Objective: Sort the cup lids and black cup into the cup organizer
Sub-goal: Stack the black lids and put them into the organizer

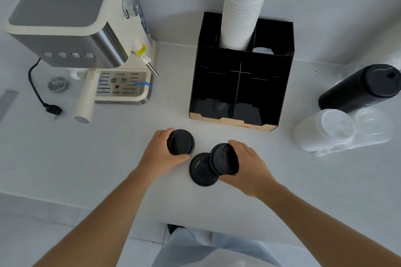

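While each hand, left hand (161, 150) and right hand (244, 163), grips a round black plastic lid, stack them squarely before reaching the black compartmented cup organizer (240, 76) at the bench's back edge.

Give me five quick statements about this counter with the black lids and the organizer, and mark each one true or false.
1. Each hand holds a black lid: the left hand has the left lid, the right hand has the right lid. True.
2. A third black lid lies flat on the counter between the hands. True.
3. The stack of white paper cups stands in a front compartment of the black organizer. False: it stands in a back compartment.
4. The sleeve of black lids lies left of the organizer. False: it lies to the right.
5. The espresso machine sits right of the organizer. False: it sits on the left.
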